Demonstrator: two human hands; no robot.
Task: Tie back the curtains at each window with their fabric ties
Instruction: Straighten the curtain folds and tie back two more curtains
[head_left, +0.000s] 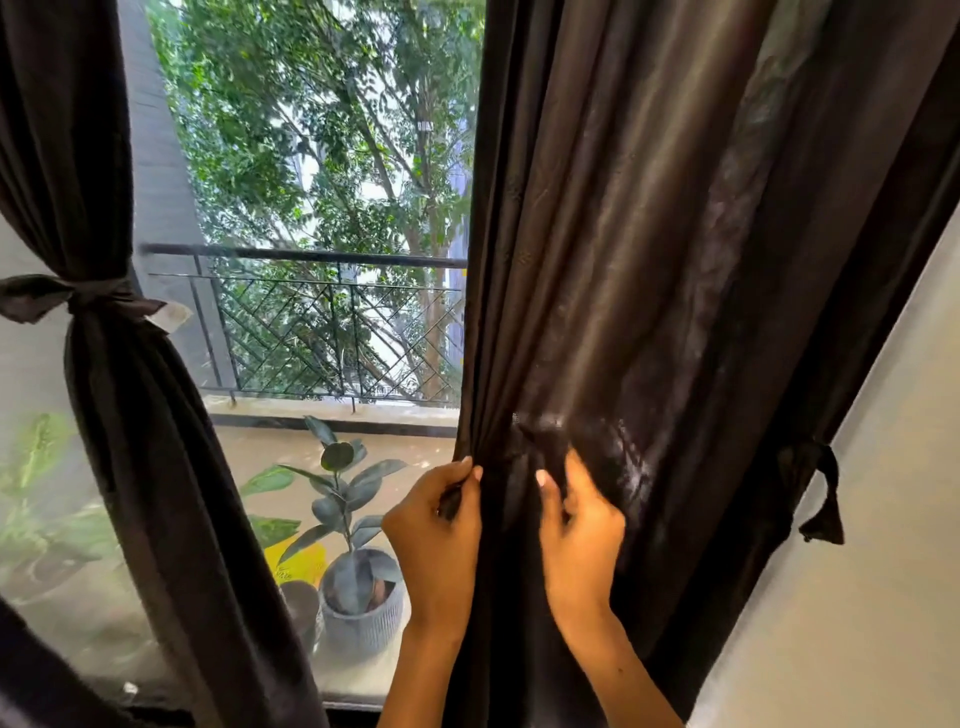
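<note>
Both of my hands are clamped on the dark brown fabric curtain hanging at the right of the window; my left hand pinches its inner edge between thumb and fingers; my right hand, just beside it, grips a bunched fold; a dark fabric tie dangles loose at this curtain's far right edge against the pale wall; the matching left curtain is already cinched by its knotted fabric tie; a potted rubber plant stands outside on the balcony.

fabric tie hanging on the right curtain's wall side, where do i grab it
Take the dark fabric tie by its loose drooping tail, reaching from the wall side with the right hand: that end dangles free beyond the dark right curtain, while its upper end is knotted.
</note>
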